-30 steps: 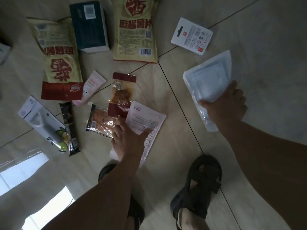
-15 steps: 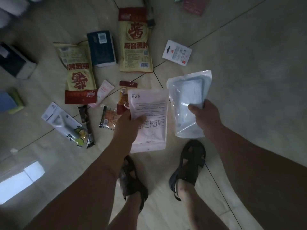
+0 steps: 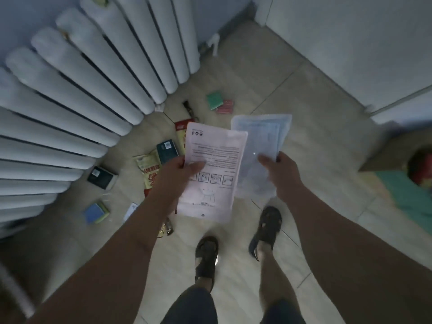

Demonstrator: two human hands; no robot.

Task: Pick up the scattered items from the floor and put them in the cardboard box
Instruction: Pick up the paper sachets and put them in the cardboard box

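Observation:
My left hand (image 3: pixel 178 175) grips a pale pink printed packet (image 3: pixel 214 169) by its left edge, held up in front of me. My right hand (image 3: pixel 279 170) pinches a clear plastic pouch (image 3: pixel 261 141) with white contents, just right of the pink packet. The cardboard box (image 3: pixel 392 153) shows at the right edge, with red and green things inside it. On the floor beyond my hands lie yellow snack bags (image 3: pixel 149 169), a dark teal box (image 3: pixel 166 151), a black box (image 3: pixel 102 177), a blue and green sponge (image 3: pixel 95 212) and green and red packets (image 3: pixel 218 102).
A white radiator (image 3: pixel 81 101) fills the upper left. White cabinet fronts (image 3: pixel 350 43) stand at the upper right. My two sandalled feet (image 3: pixel 236 242) are on the beige tiles below my hands. A teal cloth (image 3: pixel 404 195) lies by the box.
I have stood up from the floor, lifting both packets higher. The view has swung up, and the radiator and the cardboard box have come into sight.

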